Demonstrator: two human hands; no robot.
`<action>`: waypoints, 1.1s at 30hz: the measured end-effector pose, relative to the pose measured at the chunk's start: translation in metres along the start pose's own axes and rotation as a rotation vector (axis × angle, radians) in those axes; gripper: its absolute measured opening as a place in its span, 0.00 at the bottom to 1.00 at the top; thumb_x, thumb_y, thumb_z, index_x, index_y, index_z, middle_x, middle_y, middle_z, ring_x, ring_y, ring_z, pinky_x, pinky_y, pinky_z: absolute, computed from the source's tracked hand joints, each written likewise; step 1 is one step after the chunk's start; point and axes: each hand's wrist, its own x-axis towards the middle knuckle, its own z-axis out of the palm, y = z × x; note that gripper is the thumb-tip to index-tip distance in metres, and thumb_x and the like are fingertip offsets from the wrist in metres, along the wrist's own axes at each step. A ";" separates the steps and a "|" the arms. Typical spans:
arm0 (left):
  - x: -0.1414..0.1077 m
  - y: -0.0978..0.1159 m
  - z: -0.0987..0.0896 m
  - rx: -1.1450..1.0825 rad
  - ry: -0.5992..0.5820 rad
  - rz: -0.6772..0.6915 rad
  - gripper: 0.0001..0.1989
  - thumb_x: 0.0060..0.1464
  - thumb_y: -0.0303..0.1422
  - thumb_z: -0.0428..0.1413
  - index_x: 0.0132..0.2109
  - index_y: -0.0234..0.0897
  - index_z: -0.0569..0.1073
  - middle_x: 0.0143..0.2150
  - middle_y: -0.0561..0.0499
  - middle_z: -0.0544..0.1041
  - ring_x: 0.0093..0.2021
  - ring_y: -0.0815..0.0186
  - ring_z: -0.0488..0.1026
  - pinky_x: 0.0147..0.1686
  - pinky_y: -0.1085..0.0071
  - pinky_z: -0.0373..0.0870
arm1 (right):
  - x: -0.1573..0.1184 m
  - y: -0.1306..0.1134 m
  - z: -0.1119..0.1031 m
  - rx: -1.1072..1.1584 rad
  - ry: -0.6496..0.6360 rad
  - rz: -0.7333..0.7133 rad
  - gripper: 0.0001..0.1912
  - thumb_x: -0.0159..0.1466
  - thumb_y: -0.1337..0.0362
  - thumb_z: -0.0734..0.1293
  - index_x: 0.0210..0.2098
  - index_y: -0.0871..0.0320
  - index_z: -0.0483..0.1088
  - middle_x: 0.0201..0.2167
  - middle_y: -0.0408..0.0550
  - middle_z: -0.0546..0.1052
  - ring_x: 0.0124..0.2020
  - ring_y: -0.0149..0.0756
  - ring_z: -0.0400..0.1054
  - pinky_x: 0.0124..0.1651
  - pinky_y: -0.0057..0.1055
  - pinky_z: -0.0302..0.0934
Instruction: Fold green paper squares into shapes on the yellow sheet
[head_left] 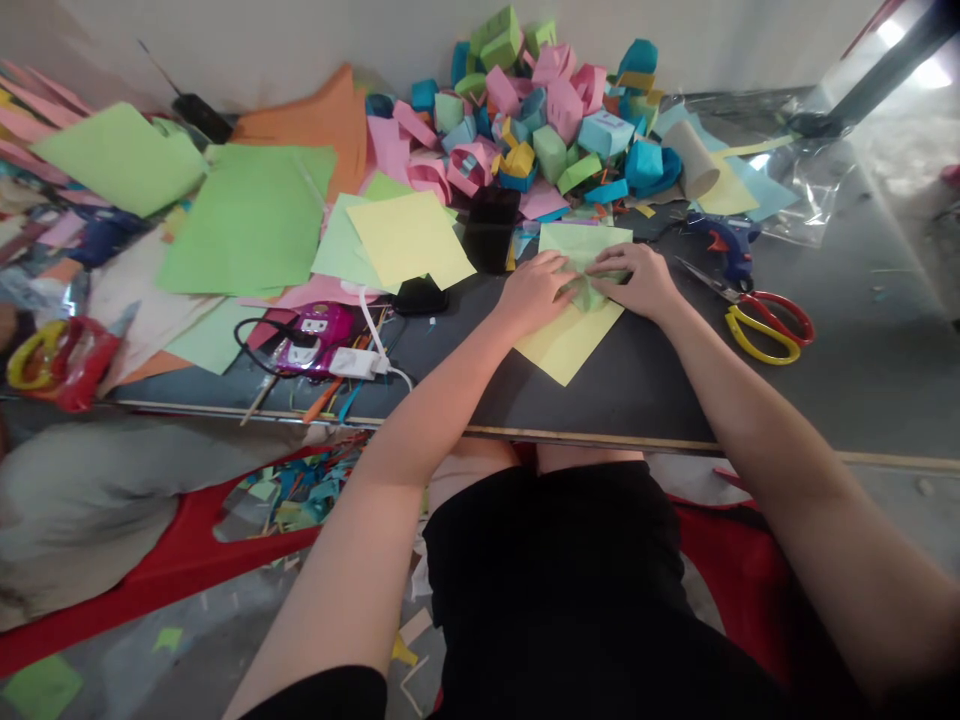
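Note:
A light green sheet of paper with creases in its middle lies on the dark table, partly over a pale yellow sheet. My left hand is on its left side, fingers bent towards the creased middle and gripping the paper. From the right, my right hand holds the same paper, thumb and fingers closed on the raised fold. Both hands' fingertips are close together, and they hide part of the fold. Just beyond my left hand lies a black phone.
Scissors and a blue glue gun lie right of my hands. Folded paper pieces are heaped at the back. Green sheets, a pink power strip and another pair of scissors are leftward. A person's leg shows lower left.

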 end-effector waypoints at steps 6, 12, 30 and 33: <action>0.000 -0.002 -0.001 -0.002 0.011 0.021 0.19 0.70 0.38 0.52 0.61 0.37 0.78 0.69 0.40 0.73 0.73 0.50 0.63 0.72 0.48 0.63 | 0.000 0.000 0.004 0.043 0.060 0.041 0.10 0.61 0.57 0.71 0.39 0.50 0.83 0.49 0.51 0.84 0.50 0.54 0.77 0.59 0.53 0.68; 0.001 -0.002 0.001 -0.058 0.018 0.147 0.18 0.71 0.36 0.49 0.51 0.38 0.83 0.56 0.41 0.83 0.65 0.54 0.73 0.67 0.52 0.69 | 0.004 -0.001 0.006 0.037 0.059 0.064 0.09 0.60 0.57 0.70 0.38 0.48 0.82 0.44 0.52 0.84 0.47 0.53 0.77 0.54 0.52 0.71; -0.002 0.001 -0.003 -0.021 -0.044 0.194 0.19 0.70 0.29 0.47 0.55 0.40 0.82 0.57 0.47 0.83 0.57 0.59 0.80 0.59 0.61 0.76 | 0.007 0.003 0.009 0.043 0.046 0.072 0.11 0.61 0.54 0.71 0.40 0.50 0.81 0.43 0.55 0.84 0.48 0.55 0.76 0.55 0.53 0.70; -0.005 0.002 -0.004 -0.009 -0.093 0.235 0.22 0.69 0.27 0.45 0.57 0.43 0.81 0.58 0.50 0.83 0.57 0.61 0.81 0.56 0.64 0.77 | 0.007 0.005 0.011 0.032 0.053 0.063 0.10 0.62 0.54 0.70 0.40 0.49 0.80 0.43 0.54 0.84 0.48 0.54 0.76 0.55 0.53 0.70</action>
